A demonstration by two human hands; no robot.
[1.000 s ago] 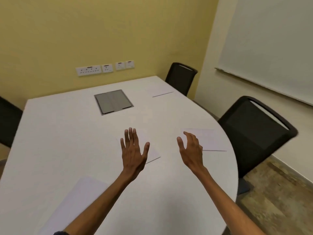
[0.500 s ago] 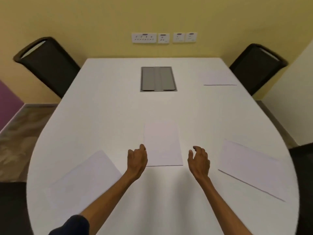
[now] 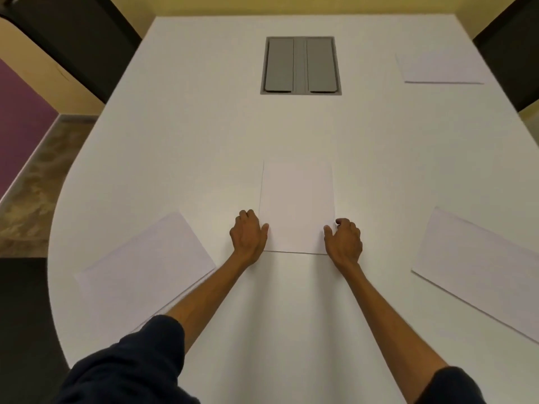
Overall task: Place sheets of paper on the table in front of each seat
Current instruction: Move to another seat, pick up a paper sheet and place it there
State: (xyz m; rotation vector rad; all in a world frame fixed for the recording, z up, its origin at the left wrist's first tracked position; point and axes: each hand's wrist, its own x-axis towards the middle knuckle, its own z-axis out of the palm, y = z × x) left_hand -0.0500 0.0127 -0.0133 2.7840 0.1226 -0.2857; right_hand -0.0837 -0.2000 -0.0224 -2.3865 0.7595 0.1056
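As left hand (image 3: 248,236) and right hand (image 3: 344,242) pinch it, sheet (image 3: 297,204) rests.

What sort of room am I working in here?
Most likely a small meeting room: a large white conference table with a grey cable hatch set into its top, and black chairs at its far corners.

— Any writing on the sheets?
— None that can be read. The middle sheet (image 3: 297,199) shows plain white. So do the left sheet (image 3: 145,272), the right sheet (image 3: 478,272) and the far sheet (image 3: 440,67).
— And the gray panel (image 3: 301,65) set in the table (image 3: 204,126)?
— Two plain flaps, with no label, brand or number.
— Anything on the chairs (image 3: 73,39)?
— Plain black, nothing legible.
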